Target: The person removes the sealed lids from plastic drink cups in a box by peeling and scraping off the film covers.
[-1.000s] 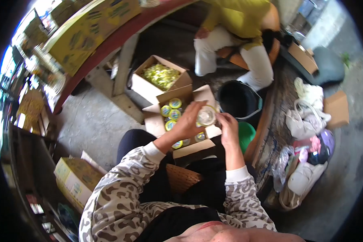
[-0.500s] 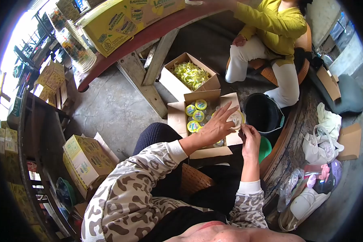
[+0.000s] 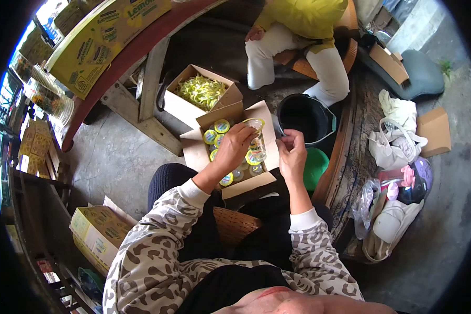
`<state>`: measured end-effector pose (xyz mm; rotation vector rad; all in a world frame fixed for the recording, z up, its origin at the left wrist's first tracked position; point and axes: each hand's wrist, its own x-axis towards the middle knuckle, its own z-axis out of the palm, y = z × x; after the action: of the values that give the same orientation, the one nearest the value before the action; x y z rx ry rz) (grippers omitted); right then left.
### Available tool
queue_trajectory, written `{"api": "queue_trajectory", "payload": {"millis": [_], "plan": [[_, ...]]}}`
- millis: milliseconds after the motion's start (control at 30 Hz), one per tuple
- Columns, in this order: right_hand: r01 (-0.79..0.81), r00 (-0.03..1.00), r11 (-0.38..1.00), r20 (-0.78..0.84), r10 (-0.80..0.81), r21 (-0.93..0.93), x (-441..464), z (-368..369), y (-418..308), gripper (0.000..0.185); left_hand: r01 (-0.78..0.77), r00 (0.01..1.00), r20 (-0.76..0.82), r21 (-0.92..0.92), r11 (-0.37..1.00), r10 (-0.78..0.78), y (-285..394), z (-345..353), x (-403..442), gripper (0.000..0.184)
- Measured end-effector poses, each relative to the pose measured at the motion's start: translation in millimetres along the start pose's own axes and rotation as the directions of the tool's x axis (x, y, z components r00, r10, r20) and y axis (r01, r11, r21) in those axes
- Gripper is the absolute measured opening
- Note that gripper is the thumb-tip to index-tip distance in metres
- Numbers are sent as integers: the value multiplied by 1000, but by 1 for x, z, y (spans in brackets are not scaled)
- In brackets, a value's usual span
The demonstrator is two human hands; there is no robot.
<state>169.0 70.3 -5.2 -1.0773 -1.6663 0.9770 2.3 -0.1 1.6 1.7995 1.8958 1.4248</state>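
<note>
My left hand is closed on the rim of a clear plastic cup with printing on its side, held tilted over an open cardboard box. Inside that box stand several cups with yellow-rimmed lids. Just right of the box, my right hand has its thumb and fingers pinched together; whatever they hold, if anything, is too small to make out. The black bucket is just beyond my right hand.
A box of yellow-green strips stands behind the cup box. A green bowl lies near the bucket. Another person sits across. Bags lie at right, a yellow carton at left, a red-edged table at upper left.
My left hand, spread over the cup half a second ago, now grips its rim. The cup has gone from facing up to lying tilted over the box. The view has also shifted.
</note>
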Motion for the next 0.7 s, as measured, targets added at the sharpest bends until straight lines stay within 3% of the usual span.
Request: {"api": "queue_trajectory", "payload": {"millis": [200,700], "plan": [[309,950,928,17,-312,-208,-5,9,-1,20,28,999,21,18,999,-29,4,-1,0,18],[485,853,739,68,-517,-467,-11,18,-12,26,64,998,14,7,998,-64,9,-3,-4,15]]}}
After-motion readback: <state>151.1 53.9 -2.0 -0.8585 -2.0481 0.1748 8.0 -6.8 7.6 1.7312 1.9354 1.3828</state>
